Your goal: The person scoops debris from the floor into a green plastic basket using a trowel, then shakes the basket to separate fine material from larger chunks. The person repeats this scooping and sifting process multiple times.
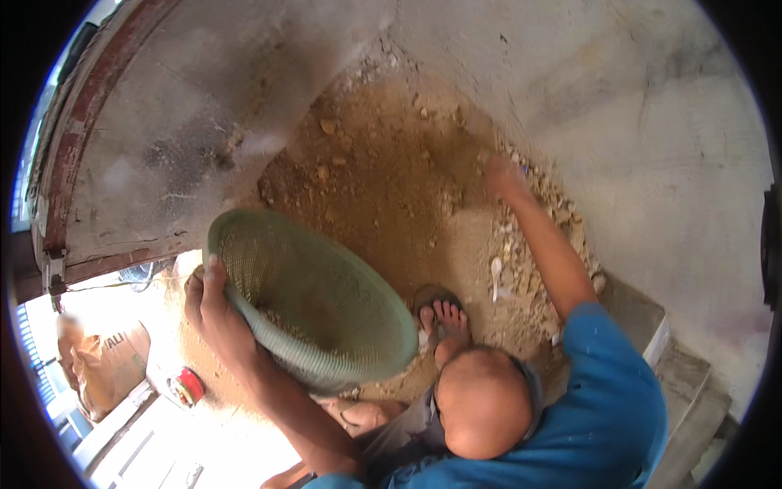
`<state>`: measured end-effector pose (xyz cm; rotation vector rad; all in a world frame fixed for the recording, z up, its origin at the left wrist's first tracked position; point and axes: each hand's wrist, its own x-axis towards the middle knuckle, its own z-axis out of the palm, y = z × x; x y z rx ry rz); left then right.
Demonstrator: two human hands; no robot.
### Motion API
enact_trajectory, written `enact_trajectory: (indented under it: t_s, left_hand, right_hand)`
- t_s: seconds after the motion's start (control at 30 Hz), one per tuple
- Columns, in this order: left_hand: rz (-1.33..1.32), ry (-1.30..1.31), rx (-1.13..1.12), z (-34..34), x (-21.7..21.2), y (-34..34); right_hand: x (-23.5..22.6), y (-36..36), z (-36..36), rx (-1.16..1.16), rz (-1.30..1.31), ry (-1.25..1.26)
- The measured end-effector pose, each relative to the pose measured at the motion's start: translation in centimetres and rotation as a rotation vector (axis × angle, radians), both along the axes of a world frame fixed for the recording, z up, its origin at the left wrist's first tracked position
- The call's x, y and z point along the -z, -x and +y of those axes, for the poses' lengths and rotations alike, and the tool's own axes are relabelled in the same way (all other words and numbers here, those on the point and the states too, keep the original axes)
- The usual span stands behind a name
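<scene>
My left hand (213, 306) grips the rim of a green mesh basket (389, 306) on its left side, thumb over the edge. The basket is tilted, and a little soil or gravel (285, 322) lies inside it against the lower wall. My right arm is stretched far forward. My right hand (505, 179) is low over the heap of broken rubble (533, 244) along the right wall; its fingers are blurred, and I cannot make out anything in them. Loose brown soil (383, 171) with small stones spreads between the basket and that hand.
A white plastic spoon (496, 277) lies among the rubble, close to my sandalled foot (444, 314). Concrete steps (635, 318) stand at the right, beneath a grey wall (652, 163). On the left are a worn panel (163, 147), a brown sack (114, 367) and a red round container (189, 385).
</scene>
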<state>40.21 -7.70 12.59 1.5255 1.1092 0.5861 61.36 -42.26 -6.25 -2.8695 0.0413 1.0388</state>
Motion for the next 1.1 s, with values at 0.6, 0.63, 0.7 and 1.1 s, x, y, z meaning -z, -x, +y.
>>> enact_trajectory:
  t_s: [0.6, 0.63, 0.7, 1.1]
  left_hand:
    - [-0.008, -0.06, -0.032, 0.6, 1.2, -0.3]
    - [0.009, -0.066, -0.031, 0.5, 1.2, -0.2]
    - [0.037, -0.035, 0.002, 0.5, 1.2, -0.3]
    - [0.334, -0.258, 0.13, 1.4, 0.0, -0.5]
  right_hand:
    - [5.4, 4.0, 1.6, -0.128, -0.102, -0.177]
    - [6.0, 4.4, 1.4, -0.176, 0.013, -0.204]
    - [7.3, 5.5, 1.3, -0.209, 0.013, -0.245]
    - [7.0, 8.2, 3.1, -0.129, 0.165, -0.3]
